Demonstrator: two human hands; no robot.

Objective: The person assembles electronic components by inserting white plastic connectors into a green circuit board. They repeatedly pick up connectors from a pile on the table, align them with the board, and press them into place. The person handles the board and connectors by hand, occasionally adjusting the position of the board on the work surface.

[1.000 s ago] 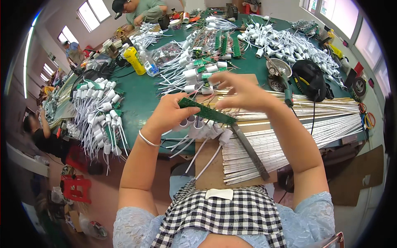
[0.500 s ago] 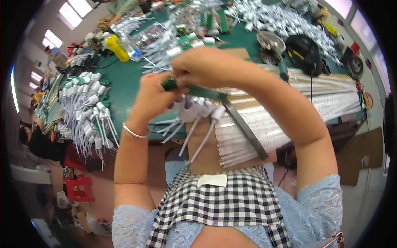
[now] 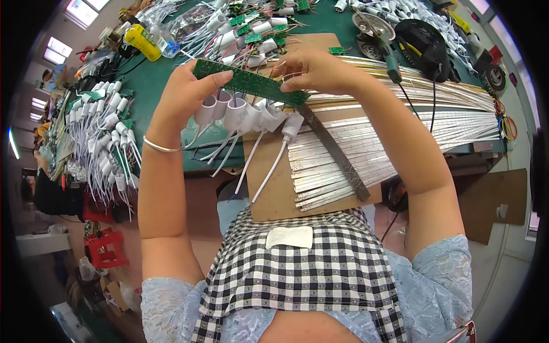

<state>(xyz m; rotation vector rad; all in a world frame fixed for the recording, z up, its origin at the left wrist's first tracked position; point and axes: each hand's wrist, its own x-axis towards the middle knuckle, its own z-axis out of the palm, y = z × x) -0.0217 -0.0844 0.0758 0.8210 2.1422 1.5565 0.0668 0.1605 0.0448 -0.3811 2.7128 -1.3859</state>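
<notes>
A long green circuit board strip [image 3: 251, 84] is held out in front of me, its face with rows of small parts turned up. My left hand [image 3: 186, 91] is closed on its left end, thumb pressed on top. At the right end my right hand [image 3: 320, 73] pinches the board, its thumb on the surface and its fingers curled above the far edge. Several white plastic tubes [image 3: 235, 114] stand along the board's near side, apparently joined to it by thin wires. White cables [image 3: 269, 171] trail from the tubes toward the table's front edge.
A flat metal bar [image 3: 337, 154] lies across silvery strips [image 3: 320, 171] on a cardboard sheet [image 3: 263, 207]. A soldering stand [image 3: 372, 26], a black cap [image 3: 422, 43] and a yellow bottle [image 3: 142, 42] stand farther back. Cabled white tubes [image 3: 108, 123] pile up at left.
The board has turned from a steep tilt to show its face. My left hand has shifted left along it, and my right hand has moved right to its other end.
</notes>
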